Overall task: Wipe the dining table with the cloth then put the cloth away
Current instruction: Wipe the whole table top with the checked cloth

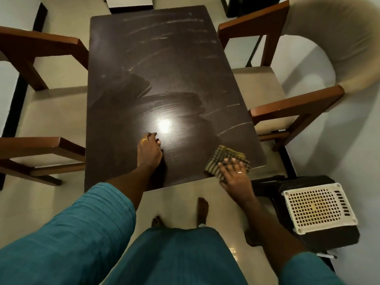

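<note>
— So, which step is in hand?
— Wiping, by my reading. The right hand [234, 173] lies flat with its fingers spread on the folded checked cloth [224, 156]. It presses the cloth onto the near right corner of the dark dining table [164, 58] and grasps nothing.
— And the other hand?
— The left hand [149, 150] rests on the tabletop at the middle of the near end, well apart from the cloth. Its fingers are loosely bent and hold nothing. It looks like a brace.
— How far along is the job?
— Partway, I judge. The near half shows darker, damp-looking arcs around a lamp glare. The far half and the right edge carry pale streaks that look unwiped.
— What does the next move call for?
— Probably a sweep from that corner toward the far end, palm kept flat so the cloth does not bunch. The far end looks a long reach, so it may mean leaning on the left hand. It could also mean stepping round past the left armchair [55, 112] or the right armchair [257, 87].
— And putting the cloth away?
— Not yet. Nothing shows where it belongs. A plastic stool [317, 206] with a perforated top stands on the floor at the near right.
</note>
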Demonstrator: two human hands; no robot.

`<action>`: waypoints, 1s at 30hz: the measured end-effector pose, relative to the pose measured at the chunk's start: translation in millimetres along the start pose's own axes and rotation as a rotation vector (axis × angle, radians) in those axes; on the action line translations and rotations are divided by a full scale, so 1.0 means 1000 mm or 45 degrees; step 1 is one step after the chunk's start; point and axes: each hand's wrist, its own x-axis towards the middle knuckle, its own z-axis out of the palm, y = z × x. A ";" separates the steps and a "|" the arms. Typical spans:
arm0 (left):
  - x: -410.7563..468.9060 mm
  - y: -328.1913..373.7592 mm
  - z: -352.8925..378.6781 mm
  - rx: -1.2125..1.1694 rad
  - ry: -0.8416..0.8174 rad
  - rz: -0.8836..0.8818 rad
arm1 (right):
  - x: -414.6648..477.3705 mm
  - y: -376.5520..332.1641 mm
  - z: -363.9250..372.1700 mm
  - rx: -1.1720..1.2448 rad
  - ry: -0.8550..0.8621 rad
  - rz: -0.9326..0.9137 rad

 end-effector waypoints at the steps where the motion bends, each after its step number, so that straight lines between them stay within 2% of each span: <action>1: 0.001 0.007 0.004 0.006 -0.009 0.015 | -0.003 0.019 0.002 0.033 -0.008 0.107; 4: 0.004 0.025 0.016 0.036 -0.060 0.053 | 0.000 0.058 -0.004 0.151 0.014 0.372; 8: 0.006 0.043 0.029 0.054 -0.087 0.057 | 0.023 0.072 -0.019 0.284 0.155 0.473; 11: 0.006 0.051 0.036 0.031 -0.054 0.056 | 0.043 0.077 -0.025 0.276 0.161 0.444; 14: 0.007 0.056 0.040 0.009 -0.032 0.042 | 0.066 0.085 -0.034 0.229 0.050 0.382; 20: 0.015 0.062 0.046 -0.049 0.036 -0.042 | 0.122 0.091 -0.053 0.132 -0.020 0.270; 25: 0.021 0.062 0.050 -0.060 0.093 -0.091 | 0.153 0.075 -0.056 0.134 -0.038 0.357; 30: 0.026 0.062 0.050 -0.056 0.103 -0.112 | 0.200 0.069 -0.073 0.285 -0.008 0.485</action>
